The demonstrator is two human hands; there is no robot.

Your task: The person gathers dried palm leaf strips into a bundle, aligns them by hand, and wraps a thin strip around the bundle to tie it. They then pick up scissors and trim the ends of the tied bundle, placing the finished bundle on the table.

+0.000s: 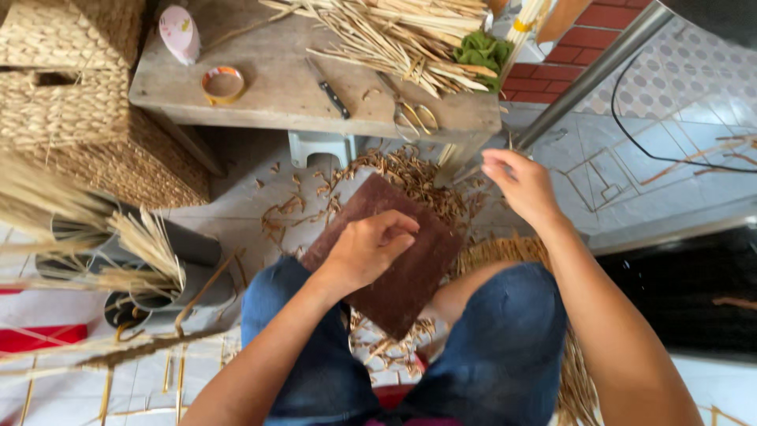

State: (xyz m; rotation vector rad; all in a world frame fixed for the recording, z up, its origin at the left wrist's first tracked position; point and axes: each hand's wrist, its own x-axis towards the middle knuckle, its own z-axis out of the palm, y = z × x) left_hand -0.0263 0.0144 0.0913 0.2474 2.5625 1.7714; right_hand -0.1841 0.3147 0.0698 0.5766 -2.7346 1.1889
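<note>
My left hand (369, 248) rests with curled fingers on a dark brown leather pad (414, 268) that lies across my left knee; whether it pinches anything is hidden. My right hand (520, 183) is raised to the right of the pad, fingers closed on a thin pale strip (473, 170) that runs toward the bench. Both knees are in blue jeans. Brown shavings (410, 177) lie on the floor beyond the pad.
A low wooden bench (276, 87) carries a pile of split cane strips (402, 35), a knife (330, 91), scissors (414, 114), a tape roll (223, 84) and green cloth (482, 51). Woven baskets (67, 79) stand left, grey tubes with straw (150, 260) below them. A metal pole (591, 71) slants right.
</note>
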